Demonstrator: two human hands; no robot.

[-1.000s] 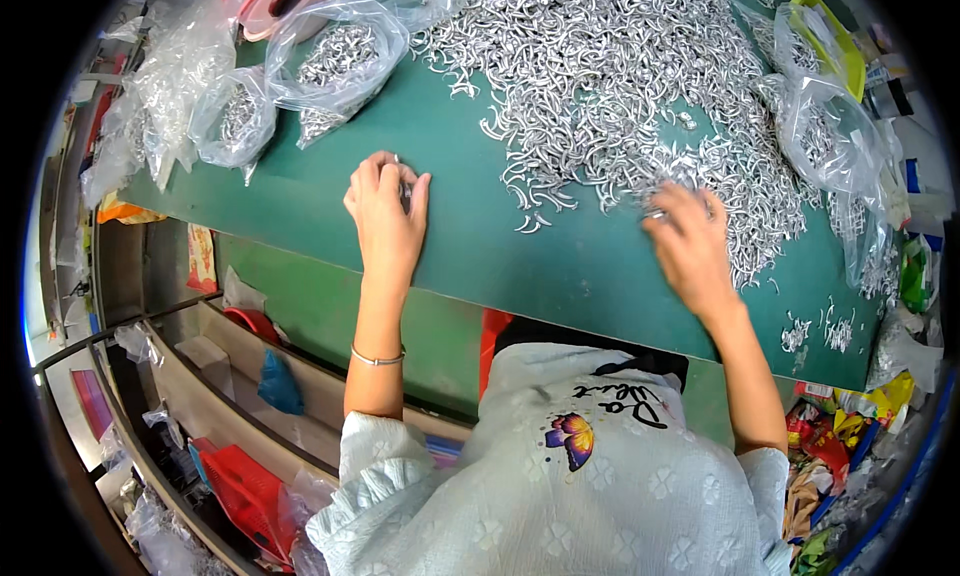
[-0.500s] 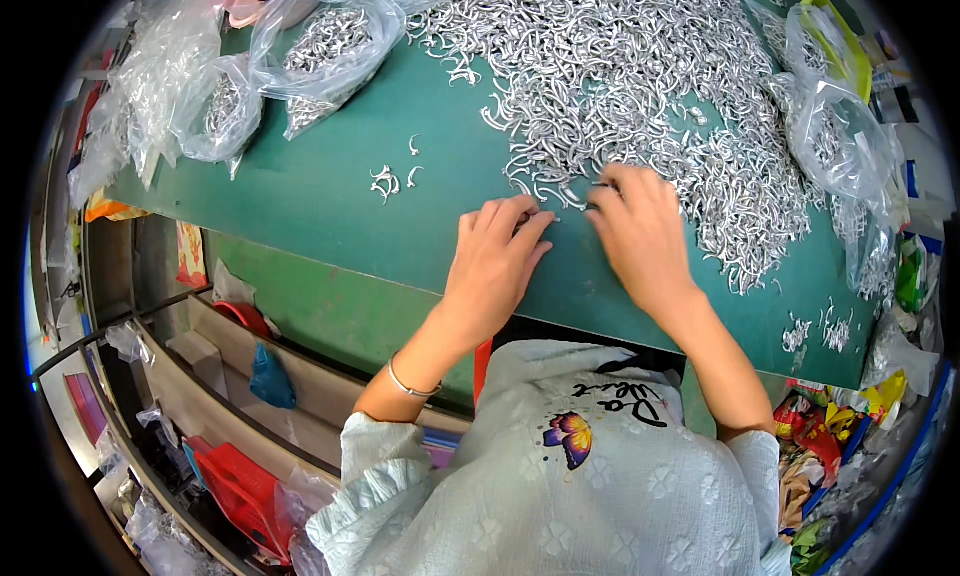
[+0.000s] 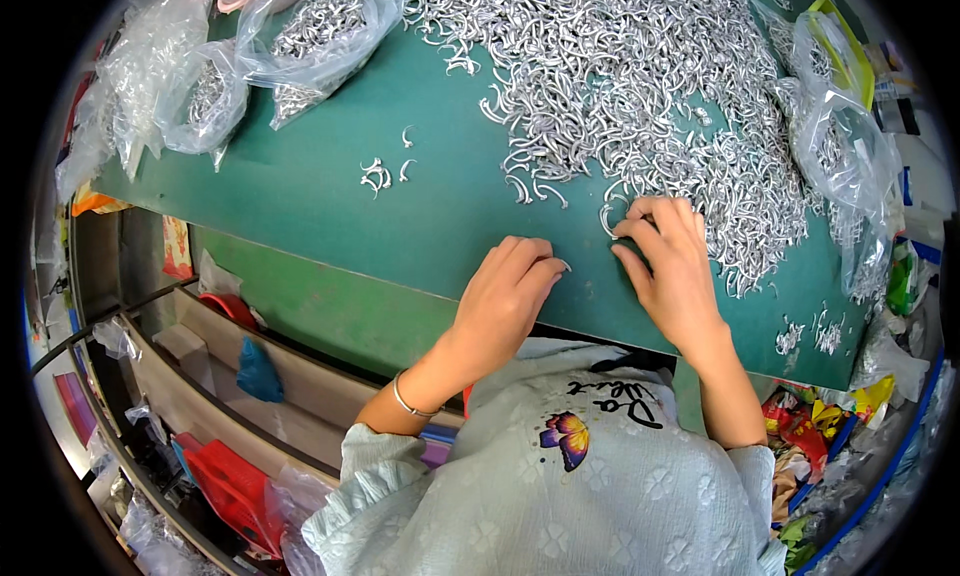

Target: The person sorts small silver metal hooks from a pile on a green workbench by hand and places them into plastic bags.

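Note:
A wide heap of small curved silver metal pieces [image 3: 620, 86] covers the far middle and right of the green table [image 3: 300, 176]. My left hand [image 3: 508, 301] is near the table's front edge, its fingers pressed together. A tiny pale tip [image 3: 567, 267] sticks out at its fingertips; what they pinch is mostly hidden. To the right, my right hand [image 3: 672, 266] is at the heap's near edge, thumb apart from the bent forefinger. Its forefinger tip touches or nearly touches one curved silver piece [image 3: 606, 222].
Several loose silver pieces [image 3: 376, 177] lie left of my hands; small clusters [image 3: 827, 332] sit near the right corner. Clear bags of pieces [image 3: 320, 46] stand far left, another bag [image 3: 840, 146] at right by a yellow-green tray [image 3: 845, 51]. A drawer-like shelf [image 3: 215, 376] is below left.
Both hands have come nearer to me and moved slightly right, ending farther apart. A curved silver piece now shows at my right forefinger, just off the heap. The view has shifted slightly.

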